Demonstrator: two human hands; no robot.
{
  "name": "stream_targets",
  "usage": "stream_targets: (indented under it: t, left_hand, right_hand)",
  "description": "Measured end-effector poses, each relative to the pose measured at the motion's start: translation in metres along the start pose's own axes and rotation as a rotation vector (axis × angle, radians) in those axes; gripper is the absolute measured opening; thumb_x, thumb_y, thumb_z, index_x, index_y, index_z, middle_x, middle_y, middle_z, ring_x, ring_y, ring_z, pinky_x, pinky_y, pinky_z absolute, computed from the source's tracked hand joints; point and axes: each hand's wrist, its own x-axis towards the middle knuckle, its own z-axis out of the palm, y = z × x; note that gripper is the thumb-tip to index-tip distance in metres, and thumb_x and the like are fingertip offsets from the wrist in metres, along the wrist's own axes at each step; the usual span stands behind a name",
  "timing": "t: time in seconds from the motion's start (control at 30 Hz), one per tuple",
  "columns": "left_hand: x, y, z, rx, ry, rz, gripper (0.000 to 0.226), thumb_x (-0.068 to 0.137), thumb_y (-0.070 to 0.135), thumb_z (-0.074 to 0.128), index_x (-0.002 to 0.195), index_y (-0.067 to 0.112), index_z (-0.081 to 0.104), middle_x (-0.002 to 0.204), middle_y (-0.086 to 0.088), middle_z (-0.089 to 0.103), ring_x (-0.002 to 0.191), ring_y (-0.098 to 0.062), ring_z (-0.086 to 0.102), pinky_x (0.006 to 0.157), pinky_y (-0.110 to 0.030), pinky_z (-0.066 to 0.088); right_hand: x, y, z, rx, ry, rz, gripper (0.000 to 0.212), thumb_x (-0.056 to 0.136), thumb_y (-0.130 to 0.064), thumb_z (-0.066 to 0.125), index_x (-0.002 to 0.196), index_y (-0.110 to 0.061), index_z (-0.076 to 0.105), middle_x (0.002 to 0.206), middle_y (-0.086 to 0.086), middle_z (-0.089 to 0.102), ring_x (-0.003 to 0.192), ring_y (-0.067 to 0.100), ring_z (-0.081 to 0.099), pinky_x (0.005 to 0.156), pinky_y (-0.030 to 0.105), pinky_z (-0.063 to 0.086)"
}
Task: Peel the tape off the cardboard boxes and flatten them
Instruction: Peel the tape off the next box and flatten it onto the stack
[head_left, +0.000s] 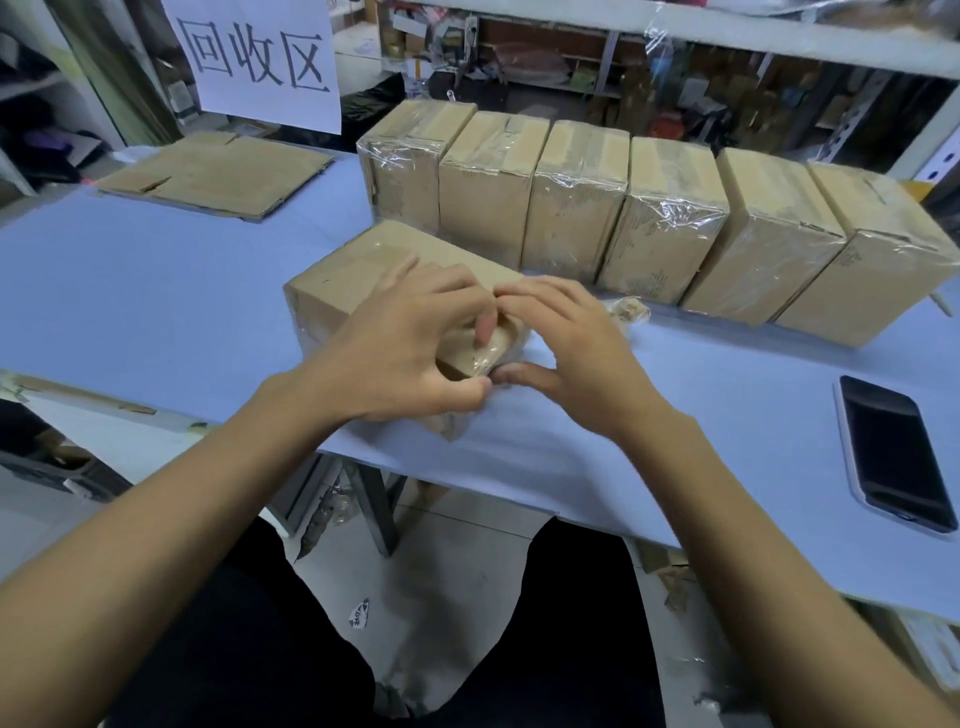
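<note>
My fingers (485, 325) meet at the near end of the box (363, 280), and between them sits a crumpled, glossy strip of tape (491, 353) lifting off the cardboard. My left hand (410, 348) is curled over the box's corner, thumb and forefinger closed on the loose tape as far as I can judge, though the tips overlap and I cannot tell exactly which one has the film. My right hand (571, 353) comes in from the other side with its fingers bent and its thumb low by the tape's edge; whether it is pinching the tape or only steadying it I cannot tell. The box lies on its side on the blue table (156, 270), near the front edge and directly before me. It looks light and fairly stiff, likely empty, so I expect it to slide unless one hand pins it down. The tape is thin, slick and clingy and will probably stretch or tear, so I would hold the lifted end close to the cardboard and pull low along the seam. Behind stands a row of taped boxes (649, 223), touching one another, with flattened cardboard (218, 174) at far left and a phone (891, 452) at right.
</note>
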Motion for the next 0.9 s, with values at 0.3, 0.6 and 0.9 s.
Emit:
stream_targets:
  t: [0.3,0.6,0.9]
  left_hand:
    - [-0.060,-0.022,0.005,-0.346,0.298,-0.242,0.011,0.082,0.023,0.065,0.093,0.022,0.063,0.118,0.012,0.068,0.131,-0.008,0.052,0.108,-0.024,0.037]
    - [-0.057,-0.017,0.010,-0.282,0.361,-0.234,0.009,0.084,0.015,0.068,0.091,0.017,0.063,0.116,0.010,0.068,0.135,-0.006,0.048,0.105,-0.013,0.037]
    - [-0.052,-0.016,0.003,-0.232,0.229,-0.258,0.004,0.088,0.020,0.061,0.086,0.017,0.060,0.115,0.006,0.056,0.138,-0.005,0.042,0.100,-0.006,0.031]
  right_hand:
    - [-0.004,-0.051,0.048,0.150,0.404,0.184,0.032,0.080,-0.032,0.079,0.105,-0.015,0.074,0.110,-0.005,0.061,0.104,0.028,0.053,0.100,0.021,0.037]
    - [-0.007,-0.061,0.055,0.292,0.476,0.300,0.034,0.075,-0.025,0.084,0.107,-0.016,0.076,0.116,-0.009,0.059,0.118,0.019,0.053,0.105,0.026,0.041]
    - [-0.006,-0.061,0.056,0.437,0.498,0.359,0.034,0.071,-0.024,0.085,0.105,-0.022,0.076,0.114,-0.009,0.063,0.120,0.013,0.053,0.103,0.018,0.039]
